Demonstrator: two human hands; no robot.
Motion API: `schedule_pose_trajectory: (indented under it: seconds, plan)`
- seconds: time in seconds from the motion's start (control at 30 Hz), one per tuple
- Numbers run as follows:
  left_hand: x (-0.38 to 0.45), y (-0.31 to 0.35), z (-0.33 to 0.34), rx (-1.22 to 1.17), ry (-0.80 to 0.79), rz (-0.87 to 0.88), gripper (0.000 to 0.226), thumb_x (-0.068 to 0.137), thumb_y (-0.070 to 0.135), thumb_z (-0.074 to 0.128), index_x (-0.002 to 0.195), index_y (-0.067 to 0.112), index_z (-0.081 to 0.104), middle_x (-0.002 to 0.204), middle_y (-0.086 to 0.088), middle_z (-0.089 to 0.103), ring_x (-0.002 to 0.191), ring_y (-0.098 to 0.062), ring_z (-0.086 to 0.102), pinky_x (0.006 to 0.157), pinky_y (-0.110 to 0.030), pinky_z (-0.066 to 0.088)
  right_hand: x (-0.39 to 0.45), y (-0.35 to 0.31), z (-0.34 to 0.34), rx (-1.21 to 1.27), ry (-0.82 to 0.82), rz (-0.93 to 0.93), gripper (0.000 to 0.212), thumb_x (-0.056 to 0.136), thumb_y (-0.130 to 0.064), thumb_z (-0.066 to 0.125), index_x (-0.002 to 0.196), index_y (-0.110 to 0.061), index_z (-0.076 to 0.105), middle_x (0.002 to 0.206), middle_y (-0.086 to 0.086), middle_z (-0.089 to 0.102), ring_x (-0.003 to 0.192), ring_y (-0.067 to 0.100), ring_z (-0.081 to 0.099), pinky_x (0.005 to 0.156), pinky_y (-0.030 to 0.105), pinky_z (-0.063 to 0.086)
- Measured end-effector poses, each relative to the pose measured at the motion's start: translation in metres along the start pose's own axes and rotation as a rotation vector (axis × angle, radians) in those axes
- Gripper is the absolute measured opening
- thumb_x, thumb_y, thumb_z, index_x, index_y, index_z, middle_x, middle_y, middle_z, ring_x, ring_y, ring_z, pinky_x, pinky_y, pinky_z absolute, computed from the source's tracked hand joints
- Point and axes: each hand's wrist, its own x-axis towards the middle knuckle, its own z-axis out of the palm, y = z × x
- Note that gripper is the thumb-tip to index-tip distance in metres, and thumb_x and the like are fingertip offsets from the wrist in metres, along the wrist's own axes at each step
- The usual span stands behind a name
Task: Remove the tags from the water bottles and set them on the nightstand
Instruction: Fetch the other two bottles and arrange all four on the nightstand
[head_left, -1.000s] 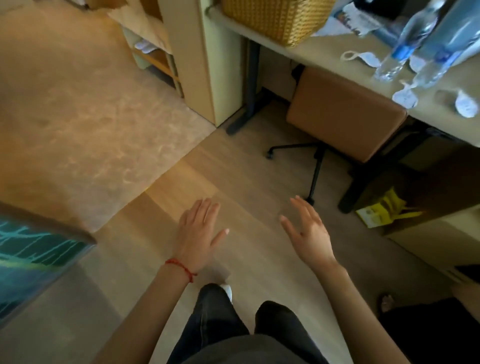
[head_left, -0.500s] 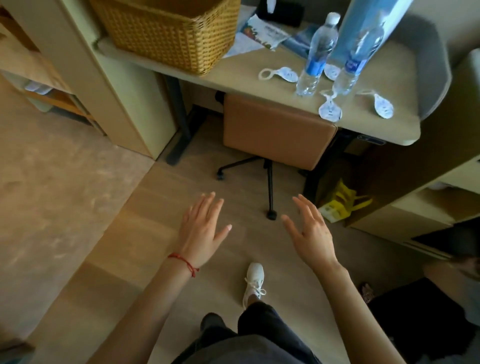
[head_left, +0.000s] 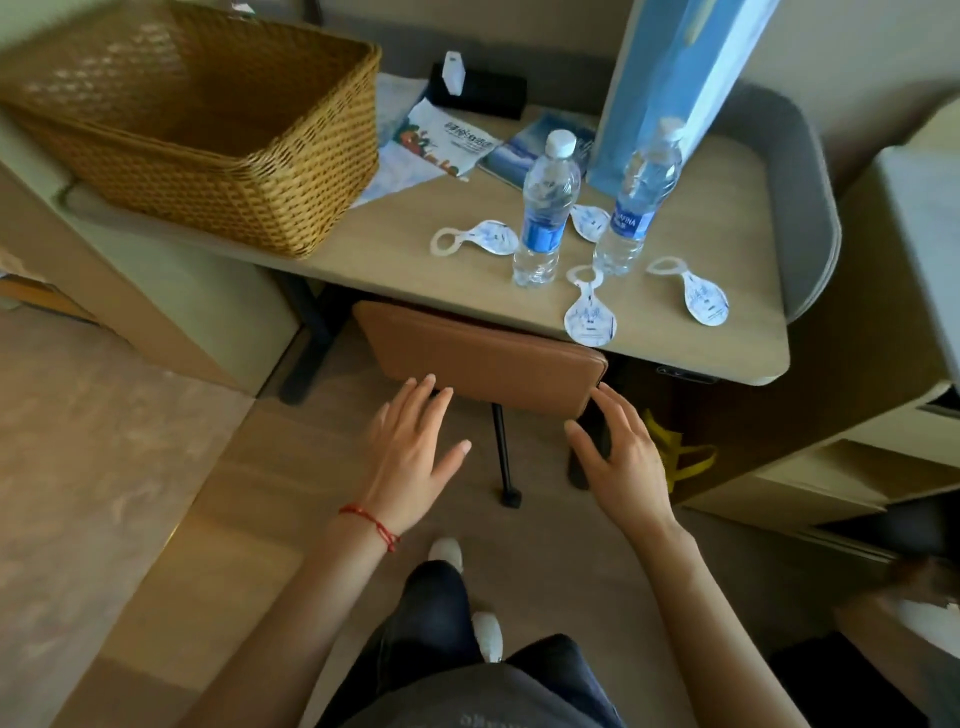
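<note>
Closer now, both spread, empty hands, left hand (head_left: 410, 457) and right hand (head_left: 626, 462), hover before the beige desk (head_left: 675, 343) holding two clear plastic water bottles (head_left: 545, 208)

A light wooden desk (head_left: 395, 260) with rounded corners stands against a beige wall (head_left: 852, 62), a grey padded panel (head_left: 810, 218) curving round its far right end. A tan chair (head_left: 483, 358) on a dark stem is tucked beneath it. The floor (head_left: 249, 519) is pale wood, with a beige carpet (head_left: 88, 467) at the left. Pale cabinets (head_left: 156, 312) flank the desk
</note>
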Motion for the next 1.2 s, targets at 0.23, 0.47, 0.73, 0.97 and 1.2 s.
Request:
schedule_pose_trajectory:
  seconds: [0.23, 0.47, 0.73, 0.97, 1.2]
  plan:
    - [0.107, -0.014, 0.016, -0.018, 0.023, 0.095, 0.054, 0.083, 0.025, 0.065, 0.128, 0.001, 0.048, 0.137, -0.022, 0.046, 0.13, -0.039, 0.039, 0.103, -0.051, 0.035, 0.089, 0.009, 0.0, 0.014, 0.084, 0.088, 0.052, 0.09, -0.042, 0.051, 0.136, -0.021, 0.04, 0.145, -0.002, 0.041, 0.131, 0.018, 0.04, 0.097, 0.028, 0.035]
    - [0.194, -0.02, 0.022, -0.163, 0.012, 0.107, 0.061, 0.083, 0.023, 0.065, 0.131, -0.004, 0.04, 0.137, -0.023, 0.044, 0.129, -0.038, 0.039, 0.107, -0.046, 0.032, 0.168, 0.01, -0.003, 0.079, 0.163, 0.17, 0.05, 0.089, -0.037, 0.055, 0.135, -0.02, 0.042, 0.142, 0.001, 0.045, 0.127, 0.019, 0.043, 0.093, 0.022, 0.032]
    - [0.253, -0.016, 0.045, -0.476, -0.042, -0.016, 0.066, 0.081, 0.023, 0.067, 0.134, 0.001, 0.036, 0.138, -0.016, 0.045, 0.128, -0.025, 0.041, 0.103, -0.014, 0.022, 0.219, 0.024, 0.001, 0.198, 0.25, 0.311, 0.059, 0.086, -0.039, 0.059, 0.136, -0.019, 0.038, 0.138, 0.004, 0.048, 0.124, 0.023, 0.046, 0.102, 0.044, 0.041]
    - [0.285, 0.001, 0.068, -0.668, 0.008, -0.092, 0.07, 0.07, 0.026, 0.077, 0.13, 0.01, 0.043, 0.124, 0.007, 0.05, 0.112, 0.01, 0.042, 0.089, 0.003, 0.028, 0.26, 0.045, -0.008, 0.253, 0.265, 0.342, 0.063, 0.083, -0.041, 0.063, 0.136, -0.019, 0.037, 0.138, 0.001, 0.048, 0.125, 0.018, 0.045, 0.102, 0.037, 0.04]
    - [0.303, 0.015, 0.073, -0.805, 0.088, -0.23, 0.065, 0.062, 0.031, 0.081, 0.118, 0.017, 0.053, 0.109, 0.009, 0.062, 0.1, 0.002, 0.057, 0.088, -0.016, 0.046, 0.299, 0.06, -0.02, 0.466, 0.184, 0.243, 0.048, 0.075, -0.034, 0.072, 0.117, -0.026, 0.05, 0.112, -0.02, 0.058, 0.109, 0.002, 0.054, 0.101, 0.035, 0.043]
